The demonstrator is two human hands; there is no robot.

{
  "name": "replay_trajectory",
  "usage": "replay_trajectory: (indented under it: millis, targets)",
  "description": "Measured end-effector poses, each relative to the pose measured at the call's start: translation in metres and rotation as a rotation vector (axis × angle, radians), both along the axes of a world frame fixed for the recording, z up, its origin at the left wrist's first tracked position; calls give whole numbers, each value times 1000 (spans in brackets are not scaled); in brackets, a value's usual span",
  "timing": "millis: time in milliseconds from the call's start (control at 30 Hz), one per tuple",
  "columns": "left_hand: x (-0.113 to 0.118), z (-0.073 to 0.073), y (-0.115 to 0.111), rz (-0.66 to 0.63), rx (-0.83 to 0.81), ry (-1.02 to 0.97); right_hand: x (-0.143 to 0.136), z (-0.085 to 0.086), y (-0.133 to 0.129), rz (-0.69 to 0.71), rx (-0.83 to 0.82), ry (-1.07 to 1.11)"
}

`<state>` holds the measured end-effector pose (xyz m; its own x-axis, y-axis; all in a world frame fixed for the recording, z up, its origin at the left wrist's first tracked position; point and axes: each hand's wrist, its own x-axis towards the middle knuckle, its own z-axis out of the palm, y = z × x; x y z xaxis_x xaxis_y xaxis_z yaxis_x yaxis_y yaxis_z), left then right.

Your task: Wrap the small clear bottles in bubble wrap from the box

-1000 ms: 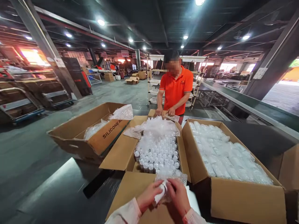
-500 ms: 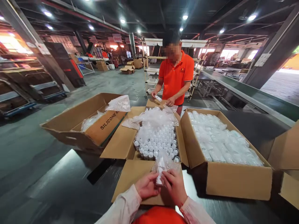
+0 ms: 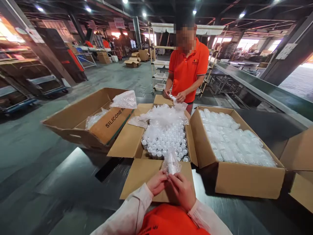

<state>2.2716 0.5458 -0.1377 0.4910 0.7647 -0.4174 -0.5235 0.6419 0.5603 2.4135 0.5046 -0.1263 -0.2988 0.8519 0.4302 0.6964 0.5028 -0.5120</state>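
Note:
A small white bottle (image 3: 172, 167) lies inside a clear bubble-wrap bag over the near flap of the middle carton (image 3: 137, 169). My left hand (image 3: 157, 182) pinches the bag's near end from the left. From the right, my right hand (image 3: 183, 190) has its fingers closed on the same end, close to the left fingertips. Beyond them the middle carton holds many upright bottles with white caps (image 3: 163, 143). Loose bubble-wrap bags (image 3: 162, 117) are heaped on its far part.
The right carton (image 3: 249, 179) is filled with wrapped bottles. At the left, an open carton (image 3: 70, 137) holds bubble-wrap bags. A person in an orange shirt (image 3: 188, 71) holds a white bottle across the table. A dark flat object (image 3: 107, 169) lies left of the flap.
The bottle has gone deeper into the bag, and my fingers are now at the bag's near end. Across the table, the person's hands have brought their bottle to a bag.

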Motion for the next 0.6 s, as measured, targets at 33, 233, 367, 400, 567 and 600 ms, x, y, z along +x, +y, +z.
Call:
replay_trajectory:
  millis: [33, 233, 367, 400, 567, 600]
  targets:
    - [2, -2, 0, 30, -20, 6, 0, 0, 0, -4, 5, 1]
    - [16, -12, -3, 247, 91, 241, -4, -1, 9, 15, 65, 27]
    - [17, -16, -2, 278, 126, 463, -10, -4, 13, 30, 51, 34]
    - [15, -16, -1, 239, 107, 462, -10, -4, 13, 12, 3, 18]
    - [-1, -13, -1, 82, 23, 429, -5, -7, 10, -237, -368, -244]
    - [-3, -12, -2, 81, 6, 397, -2, -8, 9, -270, -414, -282]
